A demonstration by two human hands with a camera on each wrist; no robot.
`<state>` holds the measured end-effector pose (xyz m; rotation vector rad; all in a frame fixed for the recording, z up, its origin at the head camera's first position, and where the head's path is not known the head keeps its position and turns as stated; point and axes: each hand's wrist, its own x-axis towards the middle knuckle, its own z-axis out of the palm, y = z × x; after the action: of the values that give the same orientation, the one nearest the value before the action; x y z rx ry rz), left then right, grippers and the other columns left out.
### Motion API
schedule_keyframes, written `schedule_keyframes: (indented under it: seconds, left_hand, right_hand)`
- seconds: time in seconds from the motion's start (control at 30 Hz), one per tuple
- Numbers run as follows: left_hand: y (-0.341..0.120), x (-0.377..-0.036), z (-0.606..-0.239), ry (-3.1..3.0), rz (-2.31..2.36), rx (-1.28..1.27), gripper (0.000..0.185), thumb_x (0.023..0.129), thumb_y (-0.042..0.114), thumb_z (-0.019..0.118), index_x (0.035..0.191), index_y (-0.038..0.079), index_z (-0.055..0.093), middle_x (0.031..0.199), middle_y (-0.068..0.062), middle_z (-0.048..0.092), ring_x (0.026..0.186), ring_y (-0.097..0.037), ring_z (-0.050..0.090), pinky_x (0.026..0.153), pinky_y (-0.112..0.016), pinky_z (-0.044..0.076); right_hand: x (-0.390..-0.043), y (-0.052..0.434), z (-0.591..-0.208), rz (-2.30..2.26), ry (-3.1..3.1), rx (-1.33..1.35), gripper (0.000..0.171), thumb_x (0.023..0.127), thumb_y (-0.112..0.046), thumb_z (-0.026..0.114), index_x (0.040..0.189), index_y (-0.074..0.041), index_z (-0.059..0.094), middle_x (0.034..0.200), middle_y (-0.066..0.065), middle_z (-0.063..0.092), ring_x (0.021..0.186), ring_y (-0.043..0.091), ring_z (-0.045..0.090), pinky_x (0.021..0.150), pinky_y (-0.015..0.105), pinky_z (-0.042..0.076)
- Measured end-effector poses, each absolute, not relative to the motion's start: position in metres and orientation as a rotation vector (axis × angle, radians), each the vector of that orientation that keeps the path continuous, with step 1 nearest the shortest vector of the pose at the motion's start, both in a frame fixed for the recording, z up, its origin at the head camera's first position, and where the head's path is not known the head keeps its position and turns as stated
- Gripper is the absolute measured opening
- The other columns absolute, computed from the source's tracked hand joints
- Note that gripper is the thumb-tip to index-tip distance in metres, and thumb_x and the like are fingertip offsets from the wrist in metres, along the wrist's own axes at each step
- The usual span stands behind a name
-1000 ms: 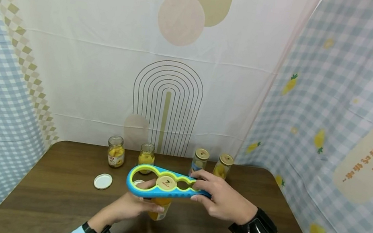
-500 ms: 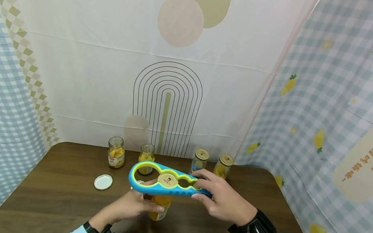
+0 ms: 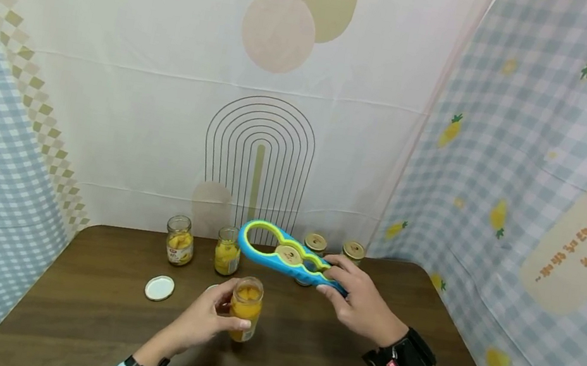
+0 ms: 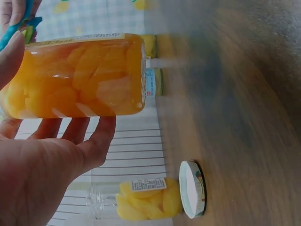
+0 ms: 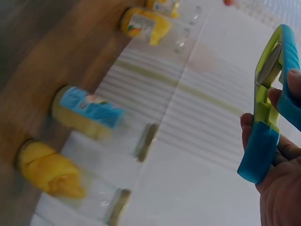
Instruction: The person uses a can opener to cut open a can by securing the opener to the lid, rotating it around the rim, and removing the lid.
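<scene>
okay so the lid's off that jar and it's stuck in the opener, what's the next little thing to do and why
Probably set the lid down. The right hand holds the blue opener lifted above the table with the gold lid caught in one of its rings, while the left hand grips the now open jar. A white lid already lies to the left.

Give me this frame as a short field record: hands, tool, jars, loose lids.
left hand: grips the open jar of yellow fruit, upright on the table
right hand: holds the blue-green jar opener by its narrow end, raised above the table
lid in opener: a gold lid sits in a middle hole
back row: two lidless jars at left, two gold-lidded jars at right
loose lid: white lid on the table, left of the held jar
</scene>
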<state>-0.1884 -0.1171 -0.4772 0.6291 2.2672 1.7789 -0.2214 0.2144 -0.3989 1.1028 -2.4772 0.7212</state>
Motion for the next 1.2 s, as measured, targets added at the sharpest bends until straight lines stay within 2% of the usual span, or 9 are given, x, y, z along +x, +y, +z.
schedule_keyframes:
  seconds: [0.1, 0.3, 0.57, 0.77, 0.87, 1.13, 1.2]
  left_hand:
    - [-0.12, -0.187, -0.477, 2.276, 1.793, 0.587, 0.063, 0.098, 0.026, 0.08, 0.153, 0.018, 0.052, 0.143, -0.013, 0.066, 0.125, -0.027, 0.065, 0.102, -0.033, 0.057]
    - [-0.121, -0.186, -0.474, 2.282, 1.819, 0.517, 0.068, 0.096, 0.028, 0.083, 0.155, 0.019, 0.051, 0.148, -0.012, 0.064, 0.131, -0.03, 0.064, 0.109, -0.051, 0.056]
    - [-0.122, -0.189, -0.476, 2.321, 1.848, 0.513, 0.066, 0.096, 0.026, 0.082, 0.154, 0.016, 0.052, 0.145, -0.014, 0.066, 0.13, -0.028, 0.064, 0.105, -0.039, 0.056]
    - [-0.115, -0.194, -0.481, 2.354, 1.881, 0.485, 0.065, 0.095, 0.025, 0.084, 0.153, 0.02, 0.054, 0.142, -0.012, 0.069, 0.129, -0.028, 0.065, 0.108, -0.046, 0.056]
    - [-0.107, -0.198, -0.483, 2.386, 1.901, 0.461, 0.063, 0.094, 0.023, 0.084, 0.15, 0.02, 0.056, 0.14, -0.011, 0.07, 0.128, -0.028, 0.066, 0.108, -0.047, 0.057]
    - [-0.08, -0.221, -0.488, 2.502, 1.973, 0.289, 0.056, 0.093, 0.021, 0.085, 0.143, 0.017, 0.06, 0.138, -0.011, 0.07, 0.13, -0.032, 0.066, 0.11, -0.056, 0.055]
    - [-0.073, -0.228, -0.49, 2.529, 1.983, 0.258, 0.056, 0.093, 0.017, 0.085, 0.142, 0.017, 0.059, 0.138, -0.012, 0.069, 0.13, -0.034, 0.066, 0.109, -0.057, 0.056]
  right_hand:
    - [-0.225, 0.22, -0.405, 0.728, -2.483, 1.052, 0.005, 0.104, -0.018, 0.071, 0.109, -0.019, 0.071, 0.142, 0.012, 0.064, 0.107, 0.018, 0.068, 0.083, 0.034, 0.056]
    - [-0.229, 0.225, -0.41, 0.751, -2.476, 1.009, 0.006, 0.103, -0.015, 0.072, 0.108, -0.017, 0.071, 0.14, 0.013, 0.065, 0.103, 0.017, 0.066, 0.081, 0.033, 0.055]
    - [-0.228, 0.227, -0.415, 0.762, -2.453, 0.989, 0.005, 0.102, -0.013, 0.073, 0.106, -0.014, 0.072, 0.138, 0.012, 0.065, 0.102, 0.016, 0.064, 0.082, 0.033, 0.055]
    - [-0.228, 0.232, -0.418, 0.796, -2.424, 0.964, 0.002, 0.103, -0.014, 0.072, 0.104, -0.014, 0.072, 0.138, 0.013, 0.065, 0.095, 0.009, 0.06, 0.079, 0.03, 0.053]
    - [-0.228, 0.234, -0.419, 0.818, -2.428, 0.942, 0.005, 0.104, -0.018, 0.071, 0.103, -0.013, 0.073, 0.138, 0.015, 0.065, 0.09, 0.007, 0.057, 0.077, 0.027, 0.051]
    - [-0.228, 0.234, -0.419, 0.825, -2.405, 0.896, 0.002, 0.102, -0.015, 0.073, 0.101, -0.016, 0.071, 0.138, 0.014, 0.065, 0.092, 0.011, 0.061, 0.076, 0.028, 0.052]
    - [-0.229, 0.234, -0.42, 0.827, -2.389, 0.896, 0.007, 0.1, -0.012, 0.075, 0.1, -0.017, 0.07, 0.137, 0.014, 0.066, 0.091, 0.011, 0.06, 0.075, 0.027, 0.051]
